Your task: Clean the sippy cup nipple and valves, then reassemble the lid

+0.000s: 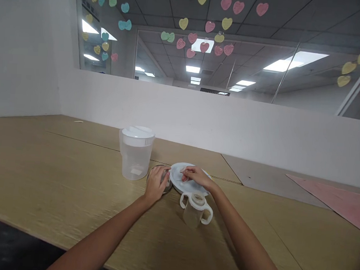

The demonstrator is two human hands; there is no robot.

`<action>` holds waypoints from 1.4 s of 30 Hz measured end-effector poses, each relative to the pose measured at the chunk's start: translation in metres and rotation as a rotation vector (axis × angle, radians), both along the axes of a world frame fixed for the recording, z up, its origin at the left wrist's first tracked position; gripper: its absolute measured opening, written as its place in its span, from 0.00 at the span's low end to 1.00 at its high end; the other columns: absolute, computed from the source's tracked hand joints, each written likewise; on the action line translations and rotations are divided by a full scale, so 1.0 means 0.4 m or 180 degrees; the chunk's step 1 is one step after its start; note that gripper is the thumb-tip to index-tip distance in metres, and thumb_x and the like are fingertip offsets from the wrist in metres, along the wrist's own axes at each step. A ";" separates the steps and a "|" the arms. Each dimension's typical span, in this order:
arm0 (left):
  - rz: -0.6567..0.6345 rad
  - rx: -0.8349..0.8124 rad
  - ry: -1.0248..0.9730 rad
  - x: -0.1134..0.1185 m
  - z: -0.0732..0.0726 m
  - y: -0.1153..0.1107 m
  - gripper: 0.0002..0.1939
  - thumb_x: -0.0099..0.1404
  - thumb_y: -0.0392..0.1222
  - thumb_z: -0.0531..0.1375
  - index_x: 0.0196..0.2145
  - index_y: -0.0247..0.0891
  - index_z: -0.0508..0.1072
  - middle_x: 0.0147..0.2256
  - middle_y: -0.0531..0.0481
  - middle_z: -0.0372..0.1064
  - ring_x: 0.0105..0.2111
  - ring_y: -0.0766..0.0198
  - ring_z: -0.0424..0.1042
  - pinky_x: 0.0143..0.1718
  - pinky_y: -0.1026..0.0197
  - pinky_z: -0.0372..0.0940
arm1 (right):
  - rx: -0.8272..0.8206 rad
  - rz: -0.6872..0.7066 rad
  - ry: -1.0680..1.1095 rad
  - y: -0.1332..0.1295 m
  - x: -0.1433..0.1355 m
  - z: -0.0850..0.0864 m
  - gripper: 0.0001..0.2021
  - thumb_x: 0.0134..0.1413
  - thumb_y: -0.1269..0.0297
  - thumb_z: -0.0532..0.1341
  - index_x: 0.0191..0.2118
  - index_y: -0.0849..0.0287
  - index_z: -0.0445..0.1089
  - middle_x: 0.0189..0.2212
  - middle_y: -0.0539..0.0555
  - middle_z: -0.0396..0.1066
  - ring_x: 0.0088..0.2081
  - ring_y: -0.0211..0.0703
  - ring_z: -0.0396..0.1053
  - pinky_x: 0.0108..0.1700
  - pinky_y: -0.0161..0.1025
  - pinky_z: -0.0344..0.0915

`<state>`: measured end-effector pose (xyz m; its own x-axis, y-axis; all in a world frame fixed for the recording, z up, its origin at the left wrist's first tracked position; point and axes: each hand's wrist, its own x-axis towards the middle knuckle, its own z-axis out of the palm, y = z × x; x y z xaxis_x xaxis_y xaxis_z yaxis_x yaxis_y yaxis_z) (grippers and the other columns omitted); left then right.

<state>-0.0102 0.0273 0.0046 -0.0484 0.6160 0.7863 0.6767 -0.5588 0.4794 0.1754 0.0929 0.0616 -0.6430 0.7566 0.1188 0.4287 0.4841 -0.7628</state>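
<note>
A lidded clear pitcher [136, 152] stands behind my hands; a two-handled cup [196, 208] sits nearer me. My left hand [156, 185] cups a small glass dish [161, 181]; my right hand's [197, 177] curled fingers pinch something small, which I cannot identify, over the white plate [185, 184].

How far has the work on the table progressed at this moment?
Looks done: the lidded pitcher and the two-handled cup stand upright on the table. In hand: the left hand rests on a small glass dish, the right hand touches the white plate. Left: the cup looks empty.
</note>
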 end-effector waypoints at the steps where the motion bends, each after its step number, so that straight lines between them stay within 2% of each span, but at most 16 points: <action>1: 0.0096 -0.0074 -0.0129 -0.005 -0.002 0.006 0.10 0.63 0.35 0.49 0.40 0.39 0.67 0.39 0.48 0.67 0.42 0.59 0.63 0.45 0.56 0.57 | -0.0087 -0.0055 0.0278 -0.006 0.001 0.016 0.17 0.52 0.53 0.53 0.36 0.64 0.67 0.28 0.54 0.69 0.31 0.38 0.68 0.35 0.34 0.65; 4: 0.0268 -0.0299 -0.0336 -0.015 -0.014 0.025 0.15 0.54 0.27 0.50 0.35 0.39 0.69 0.36 0.49 0.66 0.40 0.58 0.63 0.43 0.56 0.58 | -0.0630 -0.0106 0.1143 -0.032 0.010 0.072 0.17 0.50 0.54 0.57 0.41 0.62 0.64 0.28 0.53 0.68 0.28 0.38 0.69 0.29 0.34 0.66; 6: 0.0287 -0.0383 -0.0388 -0.020 -0.025 0.036 0.19 0.47 0.24 0.49 0.33 0.39 0.70 0.35 0.50 0.66 0.40 0.59 0.64 0.43 0.56 0.59 | -0.0807 -0.0005 0.1379 -0.056 0.019 0.110 0.16 0.50 0.55 0.59 0.41 0.62 0.64 0.27 0.53 0.68 0.25 0.37 0.68 0.24 0.32 0.65; 10: 0.0268 -0.0499 -0.0509 -0.027 -0.050 0.055 0.21 0.40 0.23 0.48 0.30 0.37 0.70 0.32 0.50 0.67 0.35 0.61 0.65 0.39 0.58 0.62 | -0.0984 0.0406 0.1139 -0.104 0.038 0.166 0.17 0.50 0.55 0.60 0.40 0.62 0.65 0.26 0.53 0.69 0.23 0.37 0.68 0.24 0.33 0.66; 13: 0.0223 -0.0536 -0.0615 -0.030 -0.064 0.067 0.21 0.39 0.23 0.47 0.29 0.36 0.70 0.30 0.50 0.68 0.31 0.63 0.65 0.35 0.59 0.63 | -0.1071 0.0685 0.0746 -0.129 0.043 0.186 0.17 0.50 0.54 0.60 0.40 0.63 0.65 0.27 0.53 0.70 0.24 0.38 0.69 0.25 0.34 0.67; 18: 0.0210 -0.0396 -0.0830 -0.031 -0.066 0.073 0.21 0.40 0.22 0.47 0.30 0.35 0.69 0.30 0.49 0.68 0.30 0.64 0.66 0.34 0.59 0.64 | -0.1130 0.0918 0.0416 -0.148 0.033 0.192 0.18 0.49 0.54 0.60 0.41 0.62 0.66 0.28 0.53 0.71 0.26 0.39 0.70 0.28 0.35 0.67; 24: 0.0193 -0.0120 -0.0956 -0.018 -0.028 0.039 0.21 0.44 0.24 0.47 0.35 0.36 0.68 0.32 0.49 0.66 0.33 0.62 0.65 0.38 0.57 0.64 | -0.0943 0.0974 0.0181 -0.148 0.038 0.195 0.16 0.49 0.55 0.60 0.35 0.65 0.69 0.30 0.56 0.72 0.31 0.39 0.69 0.36 0.37 0.65; 27: 0.0165 0.0056 -0.0951 -0.004 -0.008 0.013 0.20 0.50 0.26 0.49 0.40 0.37 0.66 0.37 0.47 0.63 0.38 0.61 0.64 0.43 0.55 0.62 | -0.0776 0.1040 -0.0144 -0.141 0.054 0.197 0.15 0.45 0.57 0.63 0.33 0.66 0.72 0.32 0.56 0.72 0.35 0.40 0.68 0.40 0.37 0.63; 30: 0.0260 0.0501 -0.0945 0.013 0.003 -0.008 0.17 0.59 0.32 0.49 0.47 0.37 0.61 0.45 0.43 0.57 0.45 0.59 0.61 0.46 0.55 0.61 | -0.0774 0.1047 -0.0451 -0.131 0.071 0.195 0.16 0.40 0.59 0.66 0.34 0.65 0.73 0.34 0.56 0.72 0.37 0.42 0.68 0.40 0.36 0.63; 33: 0.0297 0.0859 -0.0710 0.026 0.008 -0.024 0.15 0.65 0.36 0.48 0.50 0.38 0.59 0.47 0.42 0.55 0.49 0.58 0.58 0.48 0.55 0.59 | -0.0843 0.1098 -0.0616 -0.120 0.084 0.189 0.18 0.36 0.60 0.68 0.35 0.65 0.72 0.35 0.55 0.72 0.39 0.43 0.68 0.42 0.37 0.63; 37: -0.0104 0.1003 -0.0126 0.033 0.012 -0.043 0.15 0.67 0.33 0.45 0.50 0.40 0.59 0.44 0.44 0.61 0.47 0.61 0.61 0.49 0.55 0.59 | -0.1018 0.1256 -0.0626 -0.105 0.092 0.180 0.19 0.37 0.61 0.68 0.38 0.65 0.71 0.37 0.57 0.71 0.40 0.43 0.68 0.45 0.39 0.63; 40: -0.0483 0.1176 0.0157 0.037 0.015 -0.057 0.15 0.67 0.31 0.44 0.48 0.41 0.62 0.43 0.45 0.63 0.45 0.62 0.64 0.47 0.57 0.62 | -0.1013 0.1131 -0.0360 -0.099 0.087 0.173 0.20 0.42 0.60 0.65 0.43 0.64 0.69 0.39 0.58 0.71 0.42 0.42 0.67 0.46 0.40 0.62; 42: -0.0554 0.1357 0.0167 0.042 0.017 -0.065 0.15 0.66 0.30 0.45 0.47 0.42 0.63 0.42 0.46 0.62 0.44 0.63 0.64 0.46 0.57 0.63 | -0.0963 0.1014 -0.0114 -0.099 0.075 0.167 0.21 0.44 0.59 0.64 0.45 0.63 0.68 0.41 0.58 0.70 0.44 0.42 0.66 0.48 0.41 0.61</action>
